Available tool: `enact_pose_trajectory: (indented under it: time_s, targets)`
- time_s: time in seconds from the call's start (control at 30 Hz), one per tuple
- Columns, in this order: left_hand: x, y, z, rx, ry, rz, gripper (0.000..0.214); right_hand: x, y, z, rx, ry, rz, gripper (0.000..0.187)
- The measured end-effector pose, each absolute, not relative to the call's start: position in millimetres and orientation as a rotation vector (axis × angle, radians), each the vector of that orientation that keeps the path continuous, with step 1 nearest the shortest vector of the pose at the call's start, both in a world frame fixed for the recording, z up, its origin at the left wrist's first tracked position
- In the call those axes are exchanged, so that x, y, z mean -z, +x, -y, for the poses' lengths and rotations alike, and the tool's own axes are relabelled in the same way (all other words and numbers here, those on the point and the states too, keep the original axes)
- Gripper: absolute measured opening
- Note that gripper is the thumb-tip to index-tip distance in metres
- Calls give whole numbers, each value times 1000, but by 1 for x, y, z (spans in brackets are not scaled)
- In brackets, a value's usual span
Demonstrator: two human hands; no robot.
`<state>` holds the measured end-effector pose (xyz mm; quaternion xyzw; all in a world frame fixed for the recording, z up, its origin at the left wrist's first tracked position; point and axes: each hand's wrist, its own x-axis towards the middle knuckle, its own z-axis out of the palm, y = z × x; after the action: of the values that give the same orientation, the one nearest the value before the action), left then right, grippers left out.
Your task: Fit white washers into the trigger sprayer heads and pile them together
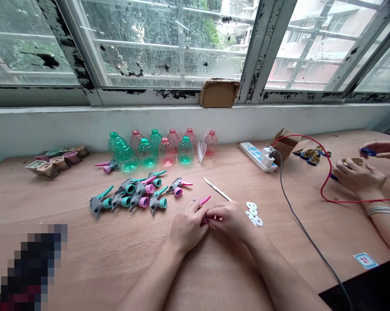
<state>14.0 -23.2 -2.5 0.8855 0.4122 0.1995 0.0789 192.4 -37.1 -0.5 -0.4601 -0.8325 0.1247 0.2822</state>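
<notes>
Left hand: the left hand (187, 226) sits at lower centre of the frame, fingers curled inward, pressed against the right hand
Right hand: the right hand (229, 220) sits just right of it, fingers wrapped toward the same spot
Grip: both hands are clenched together on a small pink plastic sprayer part (205, 200), pinching it between fingers and thumbs
Held piece: its pink tip pokes out above the fingers at centre, and the rest is mostly hidden by them
Beside the hands: white flat washers (253, 214) lie in a loose heap to the right; a slim metal blade (218, 188) lies just above the hands
Table: the wooden table (214, 268) runs across the frame, with a blurred, pixelated object (29, 268) at lower left
Middle left: grey trigger spray heads (136, 194) with green and pink parts lie in a cluster
Right: a grey cable (298, 216) and a red cable (324, 172) cross the table near a white power strip (256, 156)
Far right: a co-worker's hands (358, 175) work over gold and blue pieces, one holding a blue piece (368, 151)
Far row: green and pink plastic bottles (156, 149) stand upright along the wall, below the window (169, 43)
</notes>
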Motion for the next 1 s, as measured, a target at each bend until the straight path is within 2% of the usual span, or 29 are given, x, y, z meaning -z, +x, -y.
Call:
enact_pose_trajectory:
  time_s: [0.27, 0.5, 0.73, 1.0]
  targets:
    - [11, 9, 20, -584, 2640, -1163, 30, 9, 194, 35, -459, -1168, 2170, 16]
    - [9, 6, 18, -657, 2460, -1054, 28, 10, 192, 37, -581, -1152, 2079, 14]
    - [-1, 5, 18, -772, 2211, -940, 30, 8, 193, 40, -531, -1132, 2024, 13]
    - [3, 3, 18, -845, 2141, -1017, 34, 7, 194, 41, -544, -1103, 1864, 15]
